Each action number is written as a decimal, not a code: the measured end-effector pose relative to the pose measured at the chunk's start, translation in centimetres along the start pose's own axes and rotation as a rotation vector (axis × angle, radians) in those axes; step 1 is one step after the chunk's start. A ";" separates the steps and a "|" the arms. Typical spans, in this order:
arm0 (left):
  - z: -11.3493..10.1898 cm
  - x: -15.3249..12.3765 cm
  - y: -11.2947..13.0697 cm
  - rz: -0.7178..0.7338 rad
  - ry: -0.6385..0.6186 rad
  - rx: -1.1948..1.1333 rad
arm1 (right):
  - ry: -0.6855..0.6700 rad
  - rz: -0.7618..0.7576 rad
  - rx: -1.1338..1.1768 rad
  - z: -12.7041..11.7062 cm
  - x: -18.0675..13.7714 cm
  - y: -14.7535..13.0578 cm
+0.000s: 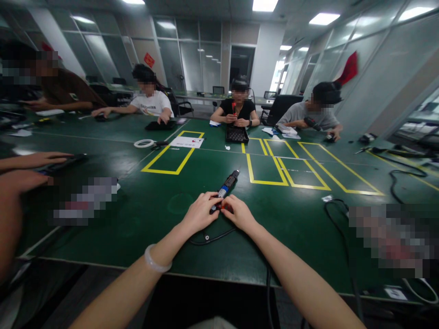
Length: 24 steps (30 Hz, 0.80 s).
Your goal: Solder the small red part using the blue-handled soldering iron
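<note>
The dark tool point(227, 185) with a blue band sits over the bench point(284, 214), inward of the near edge, tip toward the far edge. The left hand point(200, 212) grasps its rear; the right hand point(240, 214) pinches a red part point(226, 207) there. The tip projects beyond both grips; bench contact cannot be determined.

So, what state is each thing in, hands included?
Black tool: held, tip pointing away from wearer
Left hand: closed around the tool
Right hand: fingers bent at its near end
Black cable: curved
White sheet: flat, overlapping a yellow outline
Bracelet: worn
Ceiling lights: lit
</note>
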<state>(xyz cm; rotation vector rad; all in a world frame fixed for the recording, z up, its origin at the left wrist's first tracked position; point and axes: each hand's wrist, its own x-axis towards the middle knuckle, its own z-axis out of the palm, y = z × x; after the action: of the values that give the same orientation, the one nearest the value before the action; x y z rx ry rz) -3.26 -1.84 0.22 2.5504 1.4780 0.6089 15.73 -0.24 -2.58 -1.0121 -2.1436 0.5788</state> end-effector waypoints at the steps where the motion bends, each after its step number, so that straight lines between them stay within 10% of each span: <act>1: 0.0 -0.1 0.0 0.003 0.002 0.001 | -0.016 -0.005 -0.022 0.0 0.0 0.1; 24: -0.4 -0.5 0.8 -0.015 -0.022 0.070 | -0.069 -0.033 -0.114 0.0 -0.2 -0.3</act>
<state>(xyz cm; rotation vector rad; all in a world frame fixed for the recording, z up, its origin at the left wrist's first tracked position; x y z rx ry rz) -3.01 -2.65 0.71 2.5871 1.5366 0.5348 15.65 -0.58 -2.45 -1.0292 -2.2718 0.4863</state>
